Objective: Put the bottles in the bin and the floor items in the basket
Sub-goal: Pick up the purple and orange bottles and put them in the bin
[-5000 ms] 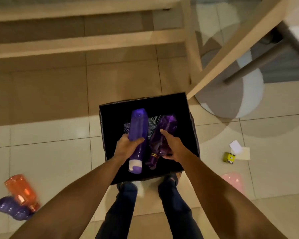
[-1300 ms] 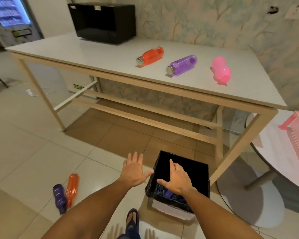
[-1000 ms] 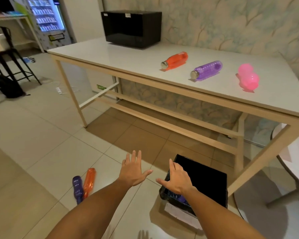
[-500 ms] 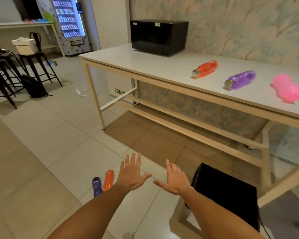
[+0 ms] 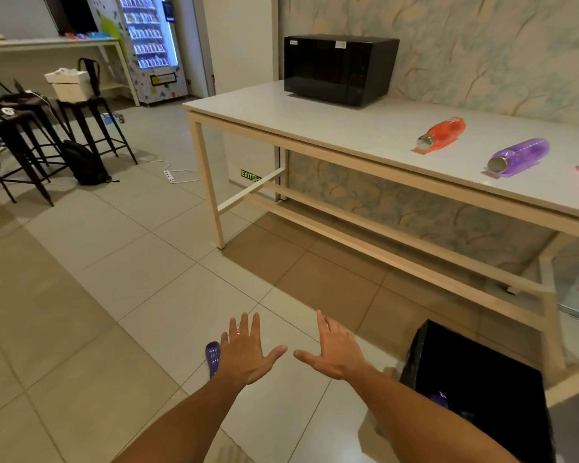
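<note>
Both hands (image 5: 291,354) stay spread (empty); orange floor bottle now seemingly hidden.

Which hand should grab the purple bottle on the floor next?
Left, probably. The left hand is open directly over the purple floor bottle, partly covering it. The right hand, also open, sits nearer the black bin.

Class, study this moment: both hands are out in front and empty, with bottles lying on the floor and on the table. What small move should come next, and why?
Probably lower the left hand onto the purple bottle on the floor just behind it. Both hands are open and hold nothing, the right hand too. That bottle is the nearest one, and the black bin stands close by on the right. The bottles on the table lie farther off.
</note>
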